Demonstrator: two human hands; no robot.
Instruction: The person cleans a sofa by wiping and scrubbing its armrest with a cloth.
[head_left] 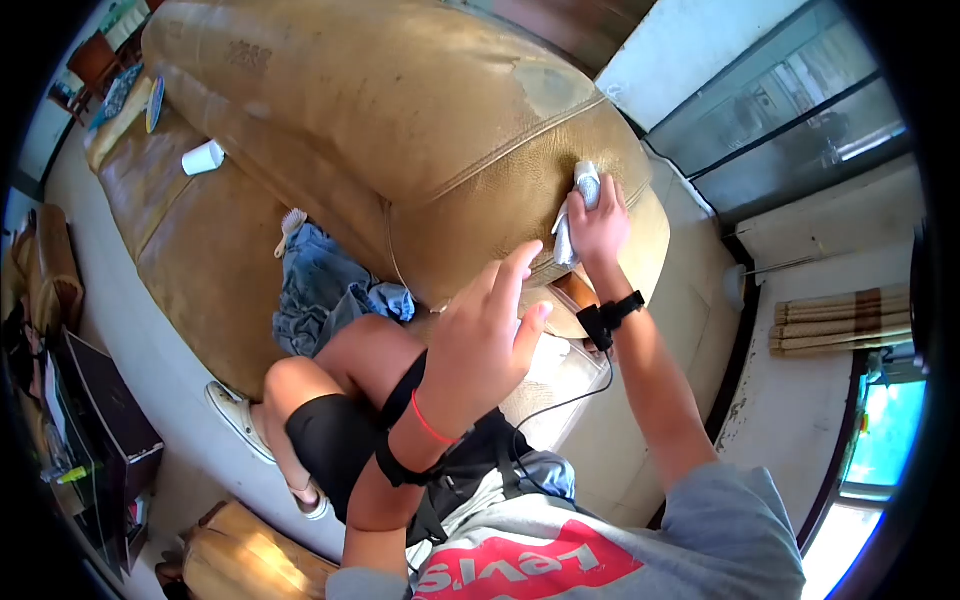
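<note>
My right hand is closed around a crumpled white cloth, which it presses against the end of the tan leather sofa. A black strap with a small device and cable sits on that wrist. Nearer to me, my left hand is raised in front of the sofa, its fingers stretched out and thumb apart, with nothing in it. A red string and a black band circle the left wrist. Crumpled blue denim clothing lies on the seat beside my leg, with a white-bristled brush at its upper edge.
A white cup lies on its side on the sofa, farther left. Beyond it rests a blue oval object. A dark cabinet stands at left, and a tan stool at the bottom. Glass-paned doors are behind the sofa's right end.
</note>
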